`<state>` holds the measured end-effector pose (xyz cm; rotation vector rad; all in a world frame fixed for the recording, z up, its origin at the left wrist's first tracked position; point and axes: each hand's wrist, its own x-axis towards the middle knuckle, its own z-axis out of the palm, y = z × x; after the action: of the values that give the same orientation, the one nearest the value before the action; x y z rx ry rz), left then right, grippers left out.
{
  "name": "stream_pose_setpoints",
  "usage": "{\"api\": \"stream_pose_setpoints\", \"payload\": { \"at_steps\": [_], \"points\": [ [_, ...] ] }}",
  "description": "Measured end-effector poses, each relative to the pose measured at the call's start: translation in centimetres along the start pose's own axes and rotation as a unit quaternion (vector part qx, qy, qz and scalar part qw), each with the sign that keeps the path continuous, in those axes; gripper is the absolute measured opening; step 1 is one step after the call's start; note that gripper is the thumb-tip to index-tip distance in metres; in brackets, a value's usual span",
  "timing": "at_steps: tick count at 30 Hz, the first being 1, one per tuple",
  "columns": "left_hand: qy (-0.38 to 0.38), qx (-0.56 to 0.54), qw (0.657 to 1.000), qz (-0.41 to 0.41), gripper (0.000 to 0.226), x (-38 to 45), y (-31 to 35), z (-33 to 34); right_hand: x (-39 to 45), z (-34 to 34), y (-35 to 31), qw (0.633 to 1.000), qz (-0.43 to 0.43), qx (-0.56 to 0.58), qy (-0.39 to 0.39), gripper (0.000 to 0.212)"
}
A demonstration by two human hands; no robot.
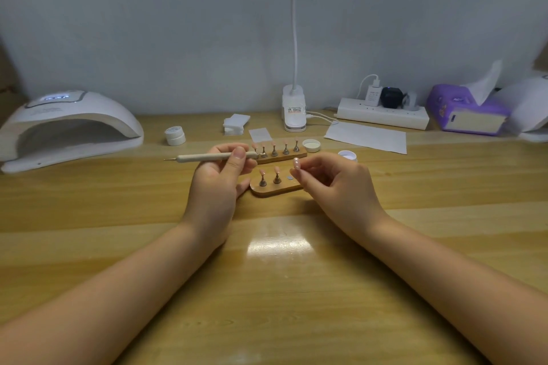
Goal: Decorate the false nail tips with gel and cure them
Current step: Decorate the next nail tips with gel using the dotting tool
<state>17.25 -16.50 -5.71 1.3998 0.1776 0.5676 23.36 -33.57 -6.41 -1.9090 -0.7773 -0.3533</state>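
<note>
Two pink nail tips [269, 171] stand upright on pegs at the near wooden holder's [271, 190] left end. Five more [275, 143] line the far holder [280, 157], mid-table.

No text can be read. Lit display on the curing lamp [63, 124] at the bench's left edge: digits blurred. Printed labels on the clip lamp base [294, 111], white charger [372, 95] and small jar lid [174, 130] near the back edge: too small.

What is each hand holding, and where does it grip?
The left hand grips a wooden tool near its right end. The right hand pinches a pink nail tip between its fingertips.
</note>
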Motion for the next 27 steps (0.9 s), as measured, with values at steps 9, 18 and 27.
{"api": "stream_pose_setpoints", "payload": {
  "at_steps": [9,18,27],
  "points": [
    [-0.021,0.014,0.999,0.026,0.008,-0.8,0.1,0.1,0.7,-0.4,1.1,0.992,0.092,-0.091,-0.007,0.009],
    [-0.026,0.02,0.999,0.025,0.01,-0.9,0.3,0.2,1.2,-0.2,1.4,0.981,0.112,-0.148,-0.052,0.019],
    [-0.03,0.039,0.997,0.061,0.009,-1.2,0.2,0.2,0.6,-0.9,0.2,0.969,0.033,-0.244,-0.005,0.02]
  ]
}}
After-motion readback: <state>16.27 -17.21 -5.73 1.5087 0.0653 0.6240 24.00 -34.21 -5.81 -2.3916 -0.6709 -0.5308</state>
